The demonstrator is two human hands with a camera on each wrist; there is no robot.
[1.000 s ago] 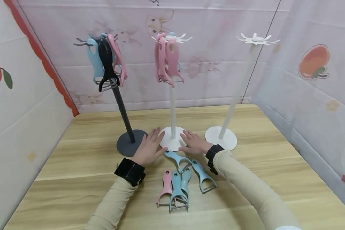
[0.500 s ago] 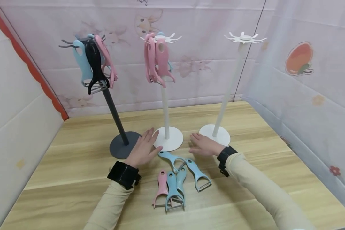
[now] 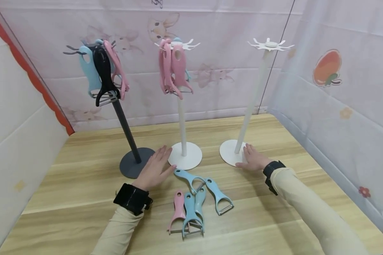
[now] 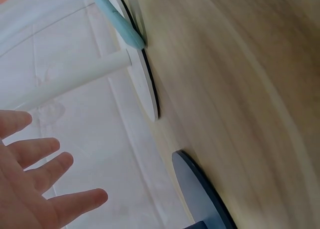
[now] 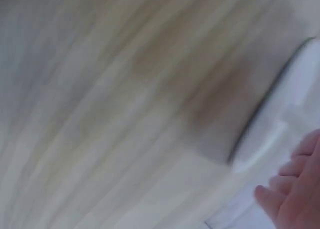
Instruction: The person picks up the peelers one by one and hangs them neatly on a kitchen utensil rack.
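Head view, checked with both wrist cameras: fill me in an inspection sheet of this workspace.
Surface: wood-grain table.
Job's things: four blue peelers and one pink peeler lie on the table; hung peelers on the dark stand, more on the middle white stand; none seen on the right white stand.
Clutter: nothing seen.
Grippers: bare left hand, fingers spread, by the dark and middle stands' bases; right hand at the right stand's base, contact unclear; both hold nothing.
Cables: nothing seen.
Surroundings: pale printed backdrop behind and at the sides.
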